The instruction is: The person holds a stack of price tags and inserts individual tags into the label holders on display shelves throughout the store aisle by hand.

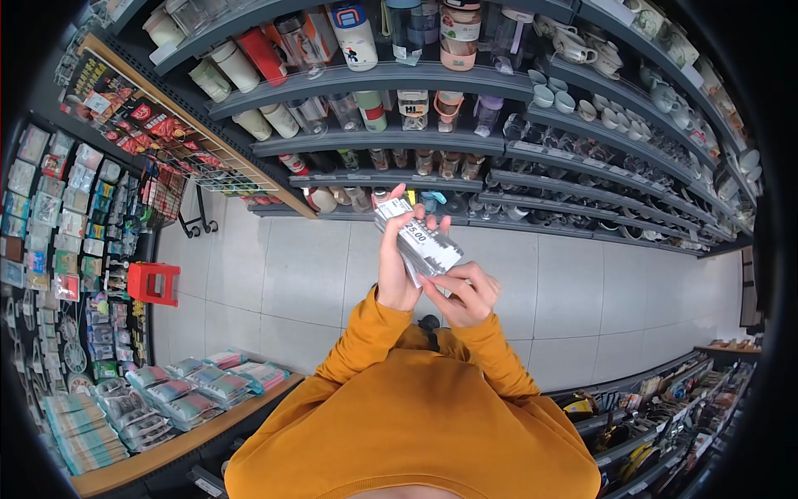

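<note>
A stack of price tags (426, 246), white with black print and a "25.00" on the top one, lies in my left hand (397, 264). That hand's thumb crosses over the stack and its fingertips show along the far edge. At the lower right end of the stack, my right hand (467, 293) is closed, its thumb and fingers pinching the edge of the tags. Both hands are in front of my chest, above the tiled floor (316, 274).
Ahead, dark shelves (366, 81) carry bottles, tumblers and cups. To the left are a red stool (154, 284) and a wall of hanging packets (50, 208). Packaged goods lie on a wood-edged counter (258, 397) at lower left. Another rack (657, 424) stands at lower right.
</note>
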`<state>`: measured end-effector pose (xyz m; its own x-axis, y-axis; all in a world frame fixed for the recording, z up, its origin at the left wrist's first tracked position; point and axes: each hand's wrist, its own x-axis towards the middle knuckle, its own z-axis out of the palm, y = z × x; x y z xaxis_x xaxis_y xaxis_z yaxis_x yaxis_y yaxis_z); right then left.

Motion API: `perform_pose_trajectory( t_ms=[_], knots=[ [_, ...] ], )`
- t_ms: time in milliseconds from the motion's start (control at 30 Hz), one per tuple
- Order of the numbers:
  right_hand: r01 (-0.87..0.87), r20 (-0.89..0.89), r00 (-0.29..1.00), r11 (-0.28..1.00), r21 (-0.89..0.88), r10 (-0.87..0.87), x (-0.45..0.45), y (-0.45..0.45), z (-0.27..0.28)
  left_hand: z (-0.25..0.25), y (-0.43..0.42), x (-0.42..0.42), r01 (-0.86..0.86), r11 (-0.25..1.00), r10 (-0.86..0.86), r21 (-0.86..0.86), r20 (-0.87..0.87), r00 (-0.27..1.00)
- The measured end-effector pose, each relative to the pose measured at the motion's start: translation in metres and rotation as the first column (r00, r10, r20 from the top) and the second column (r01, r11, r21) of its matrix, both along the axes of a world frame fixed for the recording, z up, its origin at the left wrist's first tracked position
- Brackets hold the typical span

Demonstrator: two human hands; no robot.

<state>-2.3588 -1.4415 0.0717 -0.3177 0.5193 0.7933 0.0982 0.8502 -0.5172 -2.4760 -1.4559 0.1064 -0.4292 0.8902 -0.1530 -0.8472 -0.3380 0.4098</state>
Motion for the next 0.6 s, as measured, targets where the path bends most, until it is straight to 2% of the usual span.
perform_pose_trajectory(
  t_ms=[100, 400, 533, 600],
  knots=[
    [-0.072, 0.009, 0.997, 0.997, 0.013, 0.072, -0.001, -0.001, -0.002, -0.001, 0.001, -0.004, 0.026, 0.998, -0.029, 0.052, 0.075, 0.997],
    [0.008, -0.088, 0.996, 0.998, 0.062, -0.003, 0.009, -0.003, -0.006, -0.002, 0.000, -0.005, 0.125, 0.988, -0.132, 0.096, 0.077, 0.988],
    [-0.009, -0.026, 1.000, 1.000, 0.018, 0.010, 0.017, -0.002, -0.003, -0.002, 0.001, -0.002, 0.160, 0.976, -0.173, 0.151, 0.082, 0.981],
    [-0.008, 0.001, 1.000, 1.000, -0.024, 0.008, 0.022, -0.005, -0.006, -0.002, 0.001, -0.002, 0.219, 0.949, -0.248, 0.228, 0.108, 0.963]
  ],
)
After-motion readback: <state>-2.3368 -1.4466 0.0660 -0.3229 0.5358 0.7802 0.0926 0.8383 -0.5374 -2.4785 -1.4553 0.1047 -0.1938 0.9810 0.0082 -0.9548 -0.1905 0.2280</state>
